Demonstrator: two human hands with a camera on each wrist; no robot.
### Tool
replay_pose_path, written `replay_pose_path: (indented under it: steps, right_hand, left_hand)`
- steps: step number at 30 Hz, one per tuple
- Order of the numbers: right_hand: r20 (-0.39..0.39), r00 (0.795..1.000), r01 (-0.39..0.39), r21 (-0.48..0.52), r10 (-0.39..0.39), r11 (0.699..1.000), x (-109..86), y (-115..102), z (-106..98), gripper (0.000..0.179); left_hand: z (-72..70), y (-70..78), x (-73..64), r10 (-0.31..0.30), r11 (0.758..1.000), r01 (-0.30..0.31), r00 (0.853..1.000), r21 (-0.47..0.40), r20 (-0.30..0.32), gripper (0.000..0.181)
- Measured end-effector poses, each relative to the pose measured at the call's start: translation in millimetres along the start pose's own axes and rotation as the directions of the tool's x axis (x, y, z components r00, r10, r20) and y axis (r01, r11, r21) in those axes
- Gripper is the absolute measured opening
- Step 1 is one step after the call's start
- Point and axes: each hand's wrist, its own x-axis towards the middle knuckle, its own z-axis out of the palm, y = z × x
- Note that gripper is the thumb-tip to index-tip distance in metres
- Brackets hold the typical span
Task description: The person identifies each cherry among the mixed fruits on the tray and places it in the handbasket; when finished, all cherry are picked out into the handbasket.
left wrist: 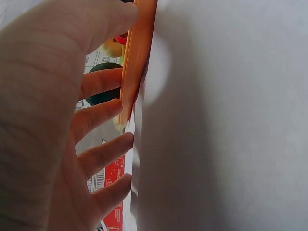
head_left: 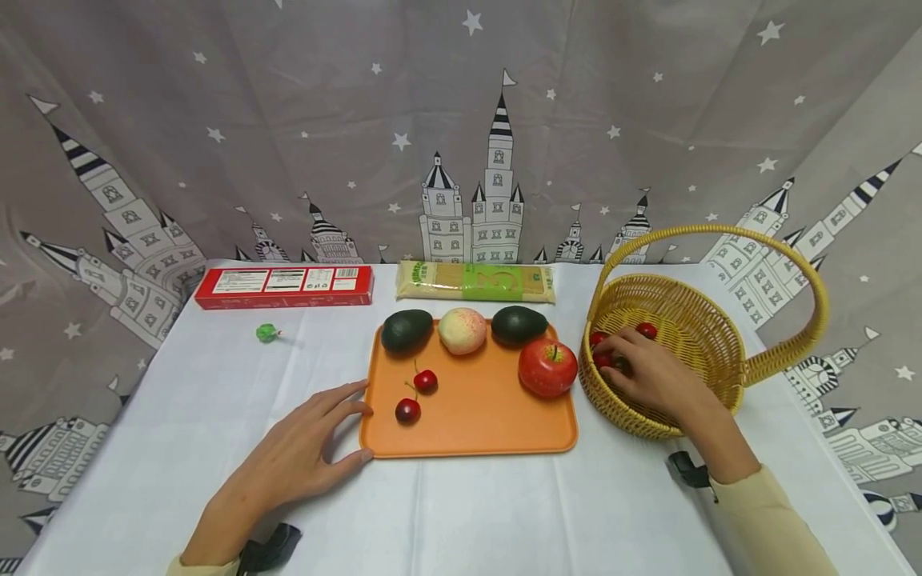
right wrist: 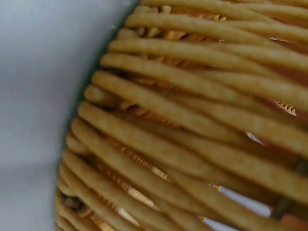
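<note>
My left hand (head_left: 302, 448) rests at the left edge of the orange tray (head_left: 468, 428), fingers spread and fingertips right at its rim. In the left wrist view the thumb and some fingers lie along the tray's side. Two cherries (head_left: 407, 411) with stems lie on the tray's left part. My right hand (head_left: 651, 372) reaches down into the woven basket (head_left: 709, 328), fingers bent beside red cherries (head_left: 602, 360) at its left inner wall. Another cherry (head_left: 647, 330) lies behind the knuckles. Whether the fingertips pinch one I cannot tell. Wicker fills the right wrist view.
Two avocados (head_left: 406, 331), a peach (head_left: 463, 331) and a red apple (head_left: 548, 368) occupy the tray's back and right. Behind it lie a noodle pack (head_left: 475, 282) and a red box (head_left: 284, 286). A small green item (head_left: 267, 332) sits left. The basket's tall handle (head_left: 821, 304) arches rightward.
</note>
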Motion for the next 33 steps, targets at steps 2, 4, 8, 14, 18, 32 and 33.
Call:
replay_pose_path:
  steps: [2, 4, 8, 14, 18, 32, 33]
  right_hand:
    - [0.007, 1.0, 0.001, 0.002, -0.001, 1.0, 0.0, 0, 1, 0.025]
    - [0.018, 1.0, -0.002, 0.002, 0.002, 1.0, -0.2, 0, 1, 0.025]
    - [0.046, 0.999, -0.025, 0.003, 0.025, 1.0, -0.3, -2, 2, 0.026]
    - [0.05, 0.998, -0.033, 0.001, 0.033, 0.999, 0.6, -4, 2, 0.028]
    - [0.031, 0.998, -0.049, 0.015, 0.048, 0.999, -0.3, -6, 1, 0.029]
    - [-0.091, 0.995, -0.048, 0.046, 0.052, 0.998, -5.3, -22, -11, 0.03]
    - [-0.102, 0.994, -0.045, 0.044, 0.05, 0.998, -5.6, -24, -13, 0.03]
  left_hand:
    - [-0.4, 0.0, -0.1, 0.001, 1.0, -0.001, 1.0, -0.002, 0.0, 0.058]
    - [-0.6, -0.2, -0.1, 0.001, 1.0, -0.001, 1.0, -0.003, 0.0, 0.058]
    - [-0.8, -0.3, 0.0, 0.002, 1.0, -0.002, 1.0, -0.004, 0.001, 0.058]
    - [-0.1, -0.4, 0.3, 0.002, 1.0, -0.002, 1.0, 0.002, -0.005, 0.058]
    - [0.5, -0.3, 0.7, -0.001, 1.0, 0.001, 1.0, 0.001, 0.002, 0.058]
    - [0.1, -1.7, 0.7, -0.006, 1.0, 0.006, 1.0, -0.009, 0.008, 0.059]
    - [0.0, -1.8, 0.8, -0.007, 1.0, 0.007, 1.0, -0.008, 0.01, 0.059]
